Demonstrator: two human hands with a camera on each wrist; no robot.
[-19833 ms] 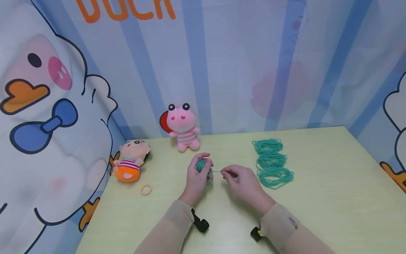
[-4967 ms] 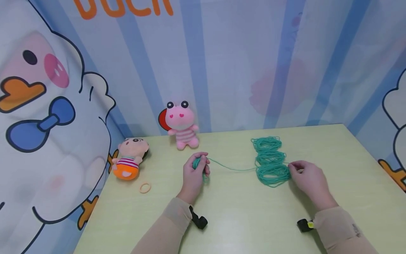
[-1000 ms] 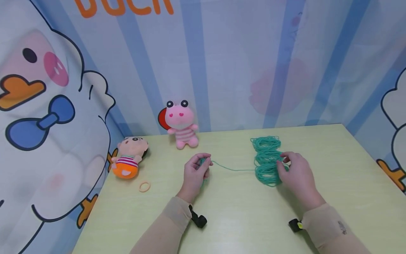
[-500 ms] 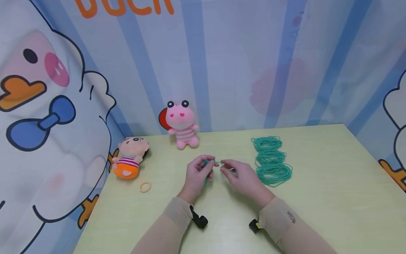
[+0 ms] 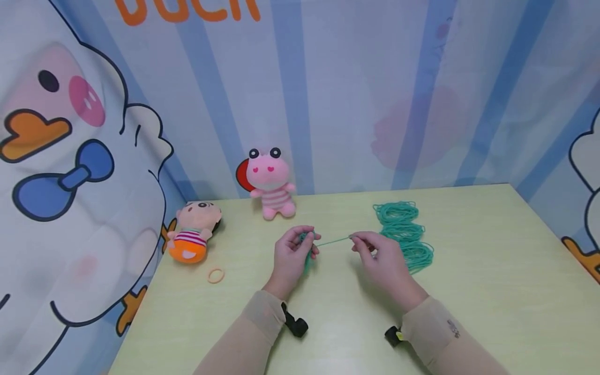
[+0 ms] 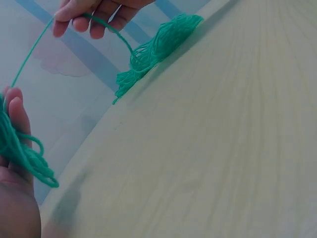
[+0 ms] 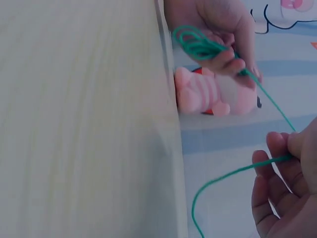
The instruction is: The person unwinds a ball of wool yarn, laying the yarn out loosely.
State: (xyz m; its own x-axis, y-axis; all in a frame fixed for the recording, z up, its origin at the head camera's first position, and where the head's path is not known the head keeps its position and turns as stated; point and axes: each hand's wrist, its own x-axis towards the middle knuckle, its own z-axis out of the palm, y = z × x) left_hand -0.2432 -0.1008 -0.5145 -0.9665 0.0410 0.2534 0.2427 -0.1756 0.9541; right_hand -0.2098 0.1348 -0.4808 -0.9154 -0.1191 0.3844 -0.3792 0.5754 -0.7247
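Observation:
My left hand (image 5: 294,255) grips a small bundle of wound green yarn (image 7: 198,45), whose loops hang out below the fingers. From it a taut strand (image 5: 334,241) runs to my right hand (image 5: 382,258), which pinches it between thumb and forefinger. Past that pinch the strand droops slackly, as the right wrist view shows, and leads back to the larger skein of green yarn (image 5: 404,229) on the table. This skein lies in several looped clumps, partly covered by my right hand in the head view.
On the pale wooden table (image 5: 492,291) a pink striped plush toy (image 5: 272,182) sits at the back. To the left lie a doll in orange shorts (image 5: 194,234) and a small peach-coloured ring (image 5: 215,275). A printed duck curtain (image 5: 337,94) stands behind.
My right hand came from the skein to beside my left hand, then drew back rightward, pulling the strand between them straight. The left hand keeps its hold on the bundle, nearly in place.

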